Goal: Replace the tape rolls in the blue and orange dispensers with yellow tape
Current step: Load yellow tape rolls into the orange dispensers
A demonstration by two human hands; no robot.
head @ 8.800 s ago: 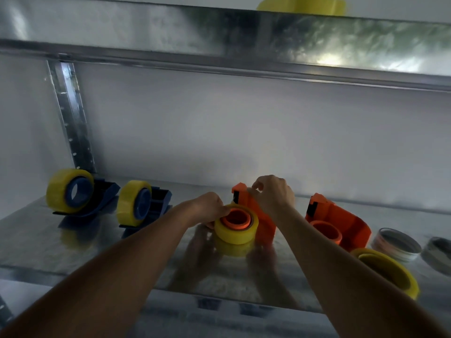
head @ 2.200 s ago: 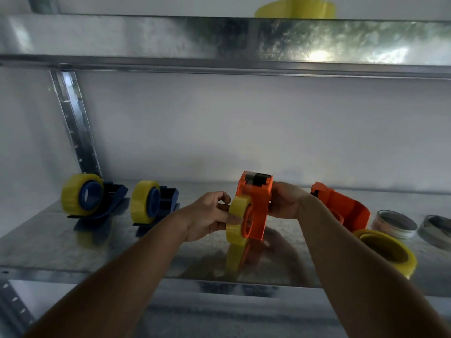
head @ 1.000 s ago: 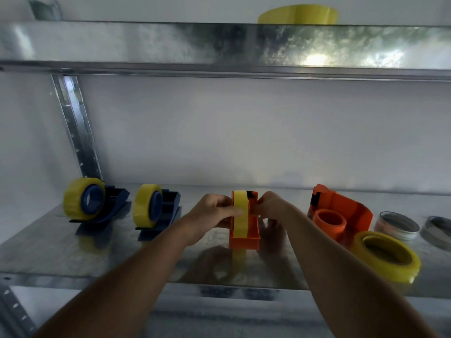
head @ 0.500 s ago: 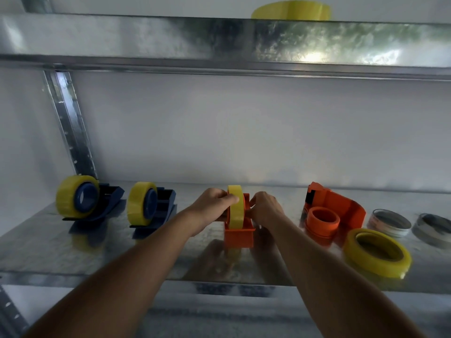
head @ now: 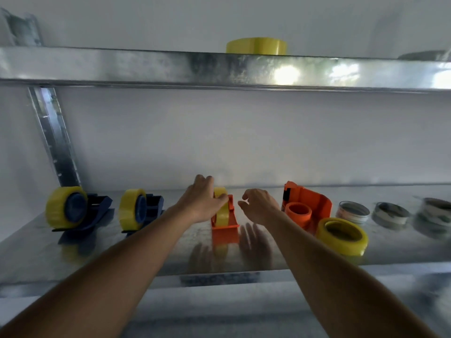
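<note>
Right hand [head: 260,207] has let go of the dispenser [head: 225,230], now upright mid-shelf [head: 146,259], and hovers beside it, fingers loosely curled, left hand [head: 200,203] still gripping its roll [head: 222,213]: looks loaded, so second dispenser [head: 307,203] and loose roll [head: 341,236] right of it probably remain.

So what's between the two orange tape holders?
The right hand, loosely open and holding nothing, between the orange dispenser holding yellow tape and the empty orange dispenser. Head view.

The shelf [head: 31,259] is mottled galvanised metal, glossy enough to throw reflections. On it, the orange dispenser [head: 225,231] looks smooth matt plastic; its yellow tape [head: 222,214] shines slightly.
</note>
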